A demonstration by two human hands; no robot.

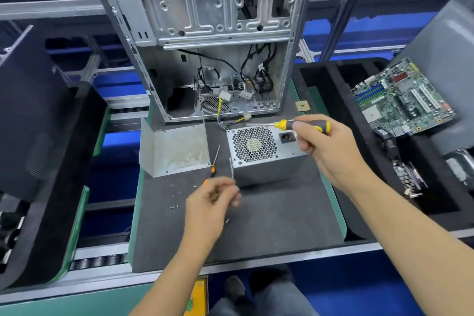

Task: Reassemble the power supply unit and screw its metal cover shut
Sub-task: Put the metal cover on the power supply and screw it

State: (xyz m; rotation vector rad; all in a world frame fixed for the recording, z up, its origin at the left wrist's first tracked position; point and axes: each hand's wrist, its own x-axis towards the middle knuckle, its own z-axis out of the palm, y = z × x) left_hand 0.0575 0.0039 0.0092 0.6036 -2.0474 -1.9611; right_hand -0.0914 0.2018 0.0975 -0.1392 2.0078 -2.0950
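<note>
The grey power supply unit (264, 152) stands on the dark mat (269, 218) with its honeycomb fan grille facing up and its wires running to the case. My right hand (323, 146) grips a yellow-and-black screwdriver (302, 125) above the unit's top right corner, shaft pointing left. My left hand (213, 202) hovers just left of the unit's front corner, fingers curled and blurred; whether it pinches a screw is unclear. Several loose screws (175, 205) lie on the mat to its left. An orange-handled screwdriver (214, 163) lies beside the unit.
A bent metal cover plate (175, 150) stands left of the unit. The open computer case (213, 41) rises behind. A motherboard (402, 99) sits in a black foam tray at right. A dark side panel (28, 115) leans at left. One screw (227, 220) lies near my left wrist.
</note>
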